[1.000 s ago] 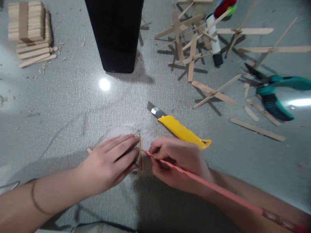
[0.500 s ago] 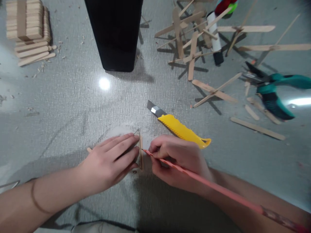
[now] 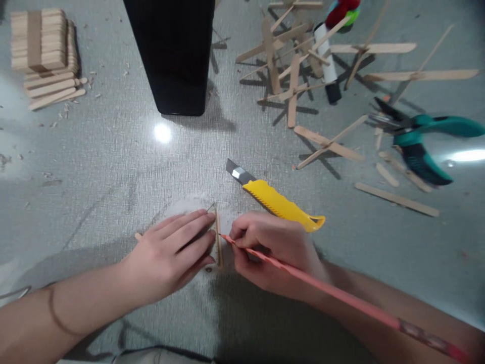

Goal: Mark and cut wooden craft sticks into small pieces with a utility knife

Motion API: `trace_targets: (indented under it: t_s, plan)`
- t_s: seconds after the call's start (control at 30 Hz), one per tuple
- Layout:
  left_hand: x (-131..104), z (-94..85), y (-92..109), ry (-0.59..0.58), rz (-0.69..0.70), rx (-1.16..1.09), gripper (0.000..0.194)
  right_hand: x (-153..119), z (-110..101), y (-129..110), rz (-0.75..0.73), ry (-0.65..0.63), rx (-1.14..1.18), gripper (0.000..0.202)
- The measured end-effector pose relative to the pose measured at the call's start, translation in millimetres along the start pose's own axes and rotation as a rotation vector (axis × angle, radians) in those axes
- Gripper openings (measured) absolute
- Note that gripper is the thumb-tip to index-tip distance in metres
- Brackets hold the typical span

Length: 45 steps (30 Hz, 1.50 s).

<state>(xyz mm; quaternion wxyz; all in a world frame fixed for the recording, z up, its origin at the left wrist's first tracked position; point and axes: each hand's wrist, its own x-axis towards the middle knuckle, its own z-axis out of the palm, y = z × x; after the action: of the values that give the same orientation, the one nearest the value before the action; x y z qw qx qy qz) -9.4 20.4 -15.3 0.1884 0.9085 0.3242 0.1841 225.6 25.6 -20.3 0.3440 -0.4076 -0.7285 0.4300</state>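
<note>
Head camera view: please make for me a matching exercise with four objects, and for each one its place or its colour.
1. pencil
2. cutter knife
3. pliers
4. bundle of sticks

A. teal and black handles
B. upper left of the view
C. yellow handle
D. in the right hand

Pairs: 1-D, 2-C, 3-A, 4-B

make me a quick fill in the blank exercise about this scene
The slender pink pencil is held in the person's ____ hand.
The metal-bladed utility knife has a plastic handle coloured ____.
The banded stack of pale wooden craft sticks lies to the ____ of the large black slab.
The person's left hand has its palm facing ____.

Missing words: right; yellow; left; down
</note>
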Motion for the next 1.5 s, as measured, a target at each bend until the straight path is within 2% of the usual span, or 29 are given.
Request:
trace_targets:
  t_s: [1.5]
  plan:
    - [-1.0,-3.3,0.7,-0.021,0.032,-0.013,0.032,-0.4,0.1,0.0,-0.002,0.010,0.035,0.023]
